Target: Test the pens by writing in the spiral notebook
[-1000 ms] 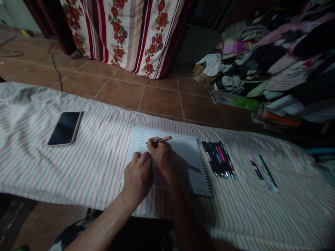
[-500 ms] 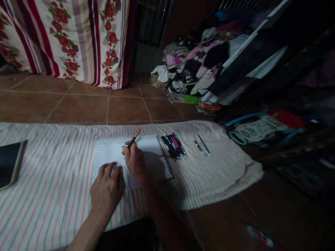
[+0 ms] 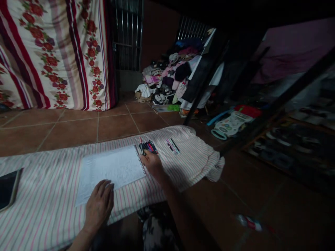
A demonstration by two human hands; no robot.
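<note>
A spiral notebook lies on the striped cloth, its coil along the right side. Resting on its lower edge is my left hand, fingers stretched out and holding nothing. My right hand is at the coil, closed around a pen that points up with its orange end on top. Just beyond those fingers lies a row of several dark, red and purple pens, partly hidden by the hand. Farther right, a smaller group of pens lies on the cloth.
A dark tablet sits at the left on the striped cloth. Behind are a floral curtain, tiled floor and a heap of clothes. A dark slanted bar and a rack of shoes stand at right.
My right hand has left the page with the pen and moved right to the row of pens. The left hand stays at the notebook's lower edge. The view has swung right.
</note>
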